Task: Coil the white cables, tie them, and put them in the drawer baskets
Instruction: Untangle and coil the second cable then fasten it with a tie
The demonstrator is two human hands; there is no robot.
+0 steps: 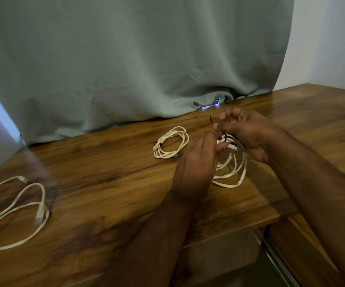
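Grey-green curtain [126, 59] hung behind the wooden desk [105, 162], its hem bunched on the far edge and hiding all but a bright sliver of something at its foot. Both hands worked right of centre, just above the desk. The left hand [196, 162] was clenched on the top of a white coiled cable [232, 175], its back turned to the camera so that the fingertips were hidden. The right hand [248, 133] pinched a thin dark tie [225, 138] wrapped round the same coil; one end of the tie stuck up beyond the fingers. Only the coil's lower loops showed, hanging down to the desk. Just left of the hands lay a second coiled cable [170, 145], already bound, well apart from a loose cable [16, 212] sprawled at the near left, partly cut off by the frame edge. Below the desk's near right edge, an open drawer [219, 259] was largely covered by the forearms and too blurred to make out its contents.
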